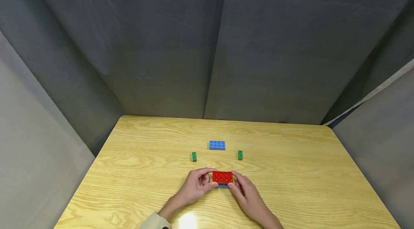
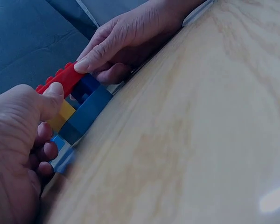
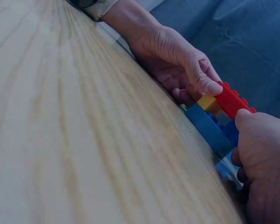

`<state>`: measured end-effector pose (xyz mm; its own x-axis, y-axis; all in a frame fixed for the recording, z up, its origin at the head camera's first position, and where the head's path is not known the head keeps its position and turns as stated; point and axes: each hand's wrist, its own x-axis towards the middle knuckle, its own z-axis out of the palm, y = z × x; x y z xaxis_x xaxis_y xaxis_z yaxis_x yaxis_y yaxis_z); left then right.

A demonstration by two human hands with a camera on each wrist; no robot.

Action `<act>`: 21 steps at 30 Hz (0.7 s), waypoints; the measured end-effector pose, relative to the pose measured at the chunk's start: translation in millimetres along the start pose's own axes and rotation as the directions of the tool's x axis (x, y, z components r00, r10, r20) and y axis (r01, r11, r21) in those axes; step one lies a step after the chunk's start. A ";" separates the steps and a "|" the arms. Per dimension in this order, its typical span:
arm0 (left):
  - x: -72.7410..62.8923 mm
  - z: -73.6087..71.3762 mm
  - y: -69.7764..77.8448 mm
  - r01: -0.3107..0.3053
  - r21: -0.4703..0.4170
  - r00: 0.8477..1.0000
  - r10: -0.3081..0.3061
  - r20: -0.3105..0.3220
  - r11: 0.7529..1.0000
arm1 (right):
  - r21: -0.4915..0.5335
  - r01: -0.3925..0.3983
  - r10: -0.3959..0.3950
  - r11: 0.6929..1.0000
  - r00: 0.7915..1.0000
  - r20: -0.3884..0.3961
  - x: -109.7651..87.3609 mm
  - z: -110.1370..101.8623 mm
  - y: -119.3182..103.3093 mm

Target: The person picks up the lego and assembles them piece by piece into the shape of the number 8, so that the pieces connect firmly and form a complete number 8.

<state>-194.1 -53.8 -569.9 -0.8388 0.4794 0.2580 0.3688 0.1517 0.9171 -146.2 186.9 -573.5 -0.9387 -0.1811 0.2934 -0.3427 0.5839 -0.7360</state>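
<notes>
Both hands pinch a red brick point(image 1: 222, 177) with studs on top, one at each end. My left hand point(image 1: 194, 187) has its thumb on the near side of the left end, and my right hand point(image 1: 249, 196) mirrors it at the right end. Beneath the red brick, the wrist views show a yellow brick point(image 2: 62, 115) toward the left and a dark blue brick point(image 2: 87, 84) toward the right. Both stand on a wider blue brick point(image 2: 89, 114) that rests on the table. Whether the red brick is fully seated on them I cannot tell.
Farther back on the wooden table point(image 1: 145, 171) lies another blue brick point(image 1: 217, 145). Two small green bricks stand nearer, a left green brick point(image 1: 194, 156) and a right green brick point(image 1: 240, 155). Grey curtains point(image 1: 161, 60) hang behind and beside the table.
</notes>
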 end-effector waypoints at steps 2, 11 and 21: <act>0.0 0.3 -0.7 0.015 0.000 1.000 -0.015 0.004 1.000 | 0.008 -0.006 0.006 1.000 1.000 0.008 -0.3 -0.4 0.0; 1.9 0.6 -4.2 0.014 -0.005 1.000 -0.014 0.006 1.000 | 0.039 0.035 -0.035 0.999 0.999 0.009 2.3 -0.5 2.0; 1.1 1.0 -3.8 0.035 -0.010 0.999 -0.034 0.008 0.999 | 0.037 0.039 -0.039 0.999 0.999 0.024 3.2 -1.6 3.6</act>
<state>-196.0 -53.0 -573.5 -0.8477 0.4809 0.2238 0.3357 0.1597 0.9283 -150.4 189.7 -574.3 -0.9251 -0.2229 0.3076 -0.3798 0.5470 -0.7460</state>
